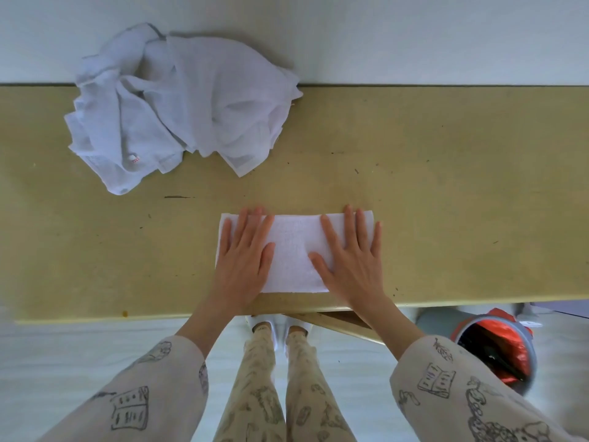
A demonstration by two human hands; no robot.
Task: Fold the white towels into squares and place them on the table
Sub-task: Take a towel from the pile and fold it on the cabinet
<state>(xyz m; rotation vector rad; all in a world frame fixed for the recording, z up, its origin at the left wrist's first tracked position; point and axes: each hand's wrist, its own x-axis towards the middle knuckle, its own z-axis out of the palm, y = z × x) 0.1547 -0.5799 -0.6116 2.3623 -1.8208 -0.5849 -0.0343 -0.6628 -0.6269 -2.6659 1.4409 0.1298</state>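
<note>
Both hands lie flat, fingers straight and spread, on a folded towel (294, 250) near the front edge of the counter (446, 202); neither grip is closed on anything. The left hand (243, 253) covers the towel's left end, the right hand (350, 255) its right end, with bare cloth showing between them. The towel appears as a wide rectangle, so one more fold, end over end, is probably needed to make a square. To do this well, the palms should smooth outward from the middle, the corners should be matched before creasing, and the fold line should be pressed flat.

An unfolded heap of white towels (178, 103) sits at the back left of the counter against the wall, well apart from the hands and out of their way. A bin (497, 349) with a red liner stands on the floor below the counter's right side. Nothing obstructs the fold.
</note>
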